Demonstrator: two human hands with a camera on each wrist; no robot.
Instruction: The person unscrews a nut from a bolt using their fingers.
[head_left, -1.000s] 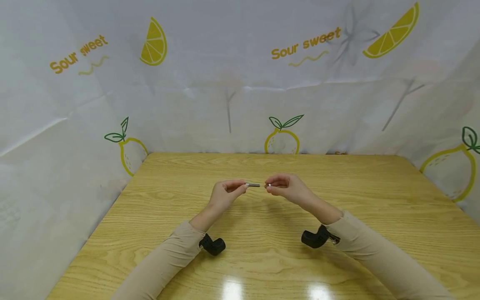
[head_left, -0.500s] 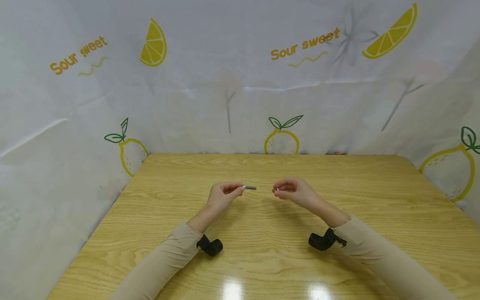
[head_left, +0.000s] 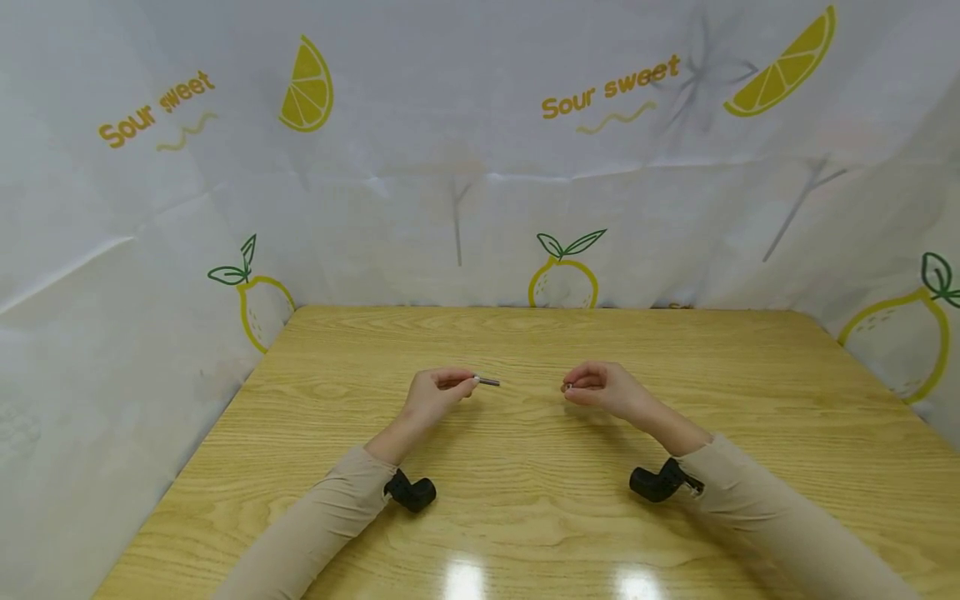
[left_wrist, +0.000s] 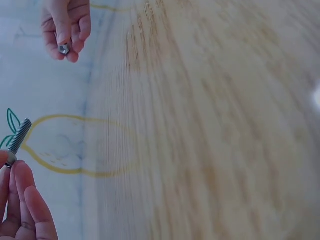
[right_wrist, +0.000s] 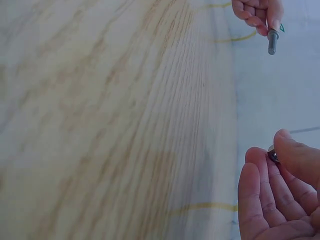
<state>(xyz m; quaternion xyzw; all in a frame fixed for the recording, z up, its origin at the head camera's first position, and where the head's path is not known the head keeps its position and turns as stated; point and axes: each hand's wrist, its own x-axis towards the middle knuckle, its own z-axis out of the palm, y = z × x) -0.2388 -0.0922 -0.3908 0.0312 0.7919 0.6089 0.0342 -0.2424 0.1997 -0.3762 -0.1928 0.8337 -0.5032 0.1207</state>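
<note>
My left hand [head_left: 435,397] pinches a metal bolt [head_left: 489,382] by its head between thumb and fingers. Its threaded shank points right, toward the other hand. In the left wrist view the bolt's threads [left_wrist: 21,134] show clearly. Across a gap, my right hand [head_left: 611,392] pinches a small metal nut [head_left: 568,386] between thumb and fingertips. The nut [right_wrist: 273,154] is partly covered by the thumb in the right wrist view, while its hole shows in the left wrist view. Both hands are held above the table, and the bolt and nut are apart.
A wood-grain table [head_left: 525,467] lies under both hands. Behind it hangs a white cloth [head_left: 420,225] printed with lemons and lettering. A black wrist camera mount [head_left: 411,492] sits at the left sleeve, another black mount [head_left: 663,481] at the right.
The hands have moved apart and slightly lower, left hand leftward with the bolt, right hand rightward with the nut. The gap between bolt and nut has widened.
</note>
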